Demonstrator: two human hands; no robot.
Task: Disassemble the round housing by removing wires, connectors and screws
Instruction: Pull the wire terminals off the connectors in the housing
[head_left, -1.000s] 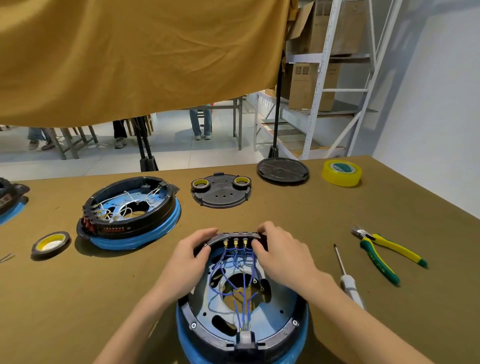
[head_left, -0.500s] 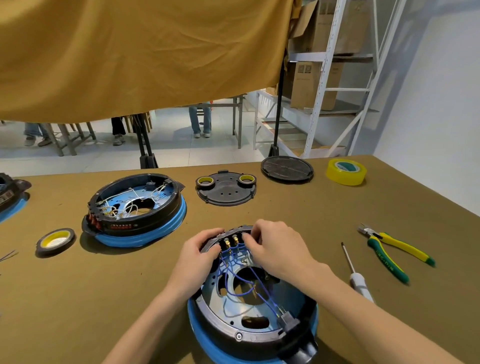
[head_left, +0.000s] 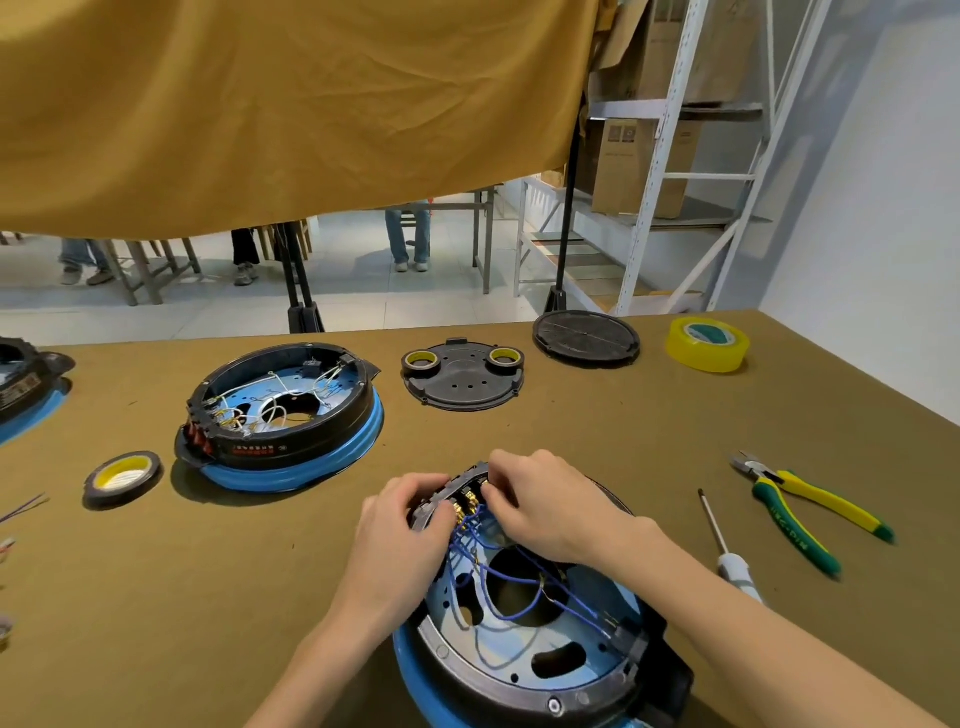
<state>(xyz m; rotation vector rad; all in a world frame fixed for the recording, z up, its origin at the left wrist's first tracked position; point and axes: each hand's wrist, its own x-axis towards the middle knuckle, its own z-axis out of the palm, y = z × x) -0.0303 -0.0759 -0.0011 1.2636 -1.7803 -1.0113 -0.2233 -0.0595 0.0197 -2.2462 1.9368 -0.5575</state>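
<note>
Head view: the round black-and-blue housing (head_left: 524, 649) sits on the brown counter (head_left: 597, 431), nearest the person. At its far rim, the left hand (head_left: 402, 525) grips the black edge beside the brass connectors (head_left: 465, 506); the right hand (head_left: 540, 501) seems to pinch one. Blue wires (head_left: 498, 582) trail inward. Right of the housing lie a white-handled screwdriver (head_left: 727, 551) and green-yellow pliers (head_left: 800, 506).

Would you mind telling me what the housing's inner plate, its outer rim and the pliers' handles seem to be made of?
Inner plate: probably bare sheet metal, judging by its bluish sheen and punched holes. Outer rim: glossy blue, likely plastic or rubber. Pliers' handles: yellow and green sleeves, apparently soft plastic.
</note>
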